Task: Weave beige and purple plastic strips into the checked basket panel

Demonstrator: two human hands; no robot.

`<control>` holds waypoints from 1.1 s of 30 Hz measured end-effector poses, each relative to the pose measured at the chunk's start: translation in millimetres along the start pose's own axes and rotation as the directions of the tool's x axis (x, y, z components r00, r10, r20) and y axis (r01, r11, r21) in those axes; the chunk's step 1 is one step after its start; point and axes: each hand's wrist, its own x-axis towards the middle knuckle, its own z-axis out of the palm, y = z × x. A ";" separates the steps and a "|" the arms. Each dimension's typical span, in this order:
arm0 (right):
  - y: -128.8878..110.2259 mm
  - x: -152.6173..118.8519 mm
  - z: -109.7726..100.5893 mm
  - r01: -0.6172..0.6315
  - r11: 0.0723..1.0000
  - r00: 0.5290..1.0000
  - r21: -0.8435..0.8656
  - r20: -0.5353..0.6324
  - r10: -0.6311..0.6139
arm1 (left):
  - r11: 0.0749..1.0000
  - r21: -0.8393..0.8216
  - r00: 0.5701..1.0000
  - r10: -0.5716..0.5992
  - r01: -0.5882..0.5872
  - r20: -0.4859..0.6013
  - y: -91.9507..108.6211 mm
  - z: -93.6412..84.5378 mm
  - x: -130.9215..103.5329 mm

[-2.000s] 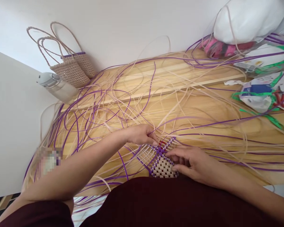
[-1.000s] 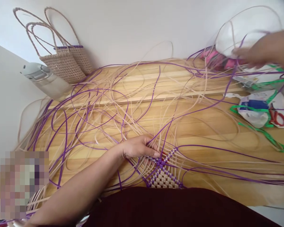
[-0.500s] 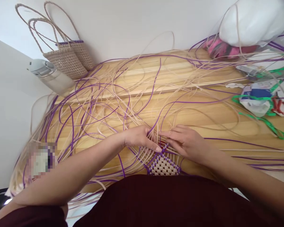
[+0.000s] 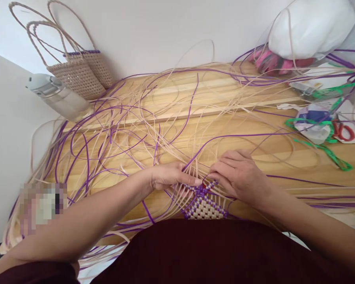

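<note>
A woven panel (image 4: 205,209) of beige and purple cord lies at the table's front edge, close to my body. Loose beige and purple strands fan out from its upper edges. My left hand (image 4: 173,176) grips the panel's upper left edge, thumb pressed down near a purple woven cross. On the other side, my right hand (image 4: 238,177) has thumb and fingers pinched on a thin purple strand (image 4: 206,178) that curves up from the weave. The right fingertips are close to the panel's upper right edge.
Tangled cords cover much of the wooden table (image 4: 225,90). Two woven bags (image 4: 77,75) and a clear bottle (image 4: 66,100) stand at the back left. Red-handled scissors (image 4: 344,130), green cord (image 4: 337,157) and plastic bags (image 4: 304,35) lie at the right.
My right hand has shifted slightly right and its fingers have curled in more, pinching the purple strand. My left thumb now lies flatter on the weave. The view has turned a little.
</note>
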 end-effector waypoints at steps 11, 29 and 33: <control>7.6 -3.8 -8.1 0.142 0.988 0.979 0.066 0.138 -0.150 | 0.979 0.141 0.987 0.157 -0.150 -0.040 -0.8 -0.4 24.7; -7.4 -10.2 -0.5 -0.213 0.974 0.945 0.077 0.268 0.185 | 0.664 0.723 0.898 0.415 -0.188 -0.148 4.1 -12.1 5.0; -5.3 -11.3 -7.0 -0.394 0.863 0.893 0.317 0.355 0.277 | 0.642 0.756 0.882 0.423 -0.131 -0.206 7.1 -9.8 -2.1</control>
